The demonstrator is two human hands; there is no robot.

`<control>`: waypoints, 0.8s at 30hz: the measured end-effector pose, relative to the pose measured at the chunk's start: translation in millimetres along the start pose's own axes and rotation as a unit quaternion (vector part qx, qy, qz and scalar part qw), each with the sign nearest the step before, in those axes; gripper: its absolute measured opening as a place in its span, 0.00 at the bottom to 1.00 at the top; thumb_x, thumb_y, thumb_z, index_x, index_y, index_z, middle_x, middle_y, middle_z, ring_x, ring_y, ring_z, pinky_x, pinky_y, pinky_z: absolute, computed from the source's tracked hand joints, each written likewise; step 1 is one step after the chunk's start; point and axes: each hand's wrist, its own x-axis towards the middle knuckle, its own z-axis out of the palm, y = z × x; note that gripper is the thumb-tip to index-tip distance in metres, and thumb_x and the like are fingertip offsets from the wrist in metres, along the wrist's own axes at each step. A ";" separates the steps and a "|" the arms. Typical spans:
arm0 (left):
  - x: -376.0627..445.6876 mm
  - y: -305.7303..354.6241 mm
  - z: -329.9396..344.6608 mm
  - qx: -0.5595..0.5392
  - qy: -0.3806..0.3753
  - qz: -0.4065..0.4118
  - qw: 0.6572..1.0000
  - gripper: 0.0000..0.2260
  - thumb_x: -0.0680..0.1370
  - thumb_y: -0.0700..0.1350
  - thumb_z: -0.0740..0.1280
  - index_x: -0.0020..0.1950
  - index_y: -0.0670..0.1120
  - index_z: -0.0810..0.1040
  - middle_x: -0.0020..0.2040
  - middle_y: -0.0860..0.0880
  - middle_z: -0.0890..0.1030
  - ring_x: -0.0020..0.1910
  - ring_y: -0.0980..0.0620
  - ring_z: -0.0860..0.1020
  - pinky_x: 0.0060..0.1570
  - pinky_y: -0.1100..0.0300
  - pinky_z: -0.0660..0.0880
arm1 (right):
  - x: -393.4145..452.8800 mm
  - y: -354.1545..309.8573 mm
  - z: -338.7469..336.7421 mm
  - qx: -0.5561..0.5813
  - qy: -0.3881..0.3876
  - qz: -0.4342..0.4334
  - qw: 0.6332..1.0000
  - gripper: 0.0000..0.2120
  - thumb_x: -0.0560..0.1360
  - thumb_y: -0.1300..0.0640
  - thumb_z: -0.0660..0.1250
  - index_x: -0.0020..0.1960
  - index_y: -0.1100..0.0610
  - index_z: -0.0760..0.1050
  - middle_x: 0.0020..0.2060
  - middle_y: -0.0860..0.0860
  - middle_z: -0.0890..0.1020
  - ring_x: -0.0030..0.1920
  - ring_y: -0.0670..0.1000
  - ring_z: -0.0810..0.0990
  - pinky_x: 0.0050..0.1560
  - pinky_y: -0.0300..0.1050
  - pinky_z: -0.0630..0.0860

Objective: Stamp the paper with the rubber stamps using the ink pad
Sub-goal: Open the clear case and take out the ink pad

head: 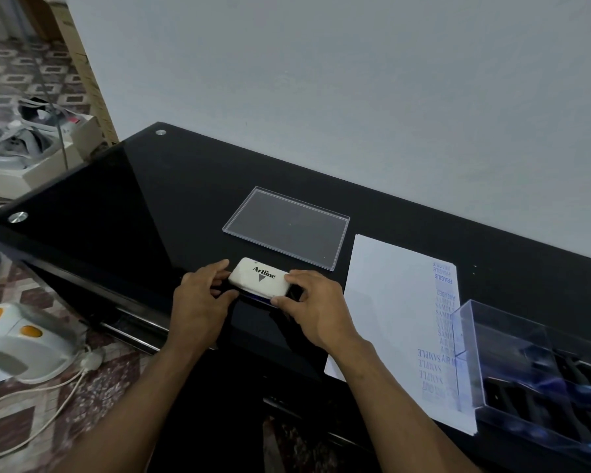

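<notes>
A white Artline ink pad point(258, 280) lies near the front edge of the black glass table point(171, 206). Its lid is slightly raised, showing a blue strip along the front. My left hand point(198, 302) grips the pad's left end and my right hand point(316, 307) grips its right end. To the right lies a white sheet of paper point(386, 302) with several blue stamped words along its right side. At the far right stands a clear plastic box point(512, 339) holding several dark rubber stamps point(574, 377).
A clear plastic lid point(287, 225) lies flat behind the ink pad. Left of the table, on the patterned floor, are a white appliance with orange buttons point(21, 346), its cable, and cardboard boxes point(31, 148). A grey wall runs behind the table.
</notes>
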 end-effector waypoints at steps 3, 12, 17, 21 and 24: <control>0.0 -2.6 -1.2 -0.002 -0.004 0.004 1.000 0.27 0.71 0.36 0.77 0.69 0.49 0.77 0.54 0.53 0.80 0.51 0.61 0.78 0.51 0.73 0.71 | -0.1 0.5 -5.7 0.016 -0.001 -0.006 1.000 0.22 0.72 0.44 0.74 0.63 0.51 0.79 0.60 0.42 0.80 0.42 0.41 0.76 0.44 0.30 0.73; 2.4 -13.5 0.4 -0.015 -0.009 0.007 1.000 0.28 0.71 0.36 0.78 0.68 0.49 0.78 0.53 0.54 0.81 0.51 0.59 0.78 0.51 0.76 0.72 | 22.8 -5.7 -4.4 0.110 0.105 0.045 0.987 0.25 0.79 0.38 0.60 0.35 0.57 0.75 0.29 0.50 0.80 0.28 0.49 0.79 0.33 0.47 0.79; 1.7 -11.0 -0.2 -0.016 -0.010 0.014 1.000 0.27 0.71 0.35 0.78 0.68 0.49 0.78 0.51 0.57 0.81 0.51 0.57 0.79 0.52 0.70 0.73 | 33.5 -6.2 3.3 0.115 0.158 0.079 0.978 0.14 0.81 0.49 0.63 0.42 0.55 0.79 0.34 0.49 0.82 0.34 0.51 0.81 0.37 0.51 0.81; 0.7 -8.8 -1.6 -0.008 -0.013 0.010 1.000 0.27 0.71 0.36 0.78 0.68 0.49 0.78 0.51 0.57 0.80 0.52 0.56 0.79 0.53 0.69 0.73 | 37.4 -5.3 9.0 0.132 0.175 0.105 0.970 0.02 0.79 0.56 0.67 0.51 0.53 0.78 0.43 0.48 0.83 0.42 0.49 0.83 0.44 0.46 0.83; 0.7 -6.9 -1.9 -0.006 -0.014 0.009 1.000 0.27 0.71 0.36 0.78 0.68 0.49 0.78 0.51 0.57 0.80 0.52 0.57 0.79 0.54 0.68 0.73 | 39.9 -3.5 12.8 0.131 0.177 0.110 0.969 0.03 0.79 0.57 0.68 0.51 0.54 0.80 0.44 0.48 0.84 0.43 0.47 0.83 0.45 0.45 0.83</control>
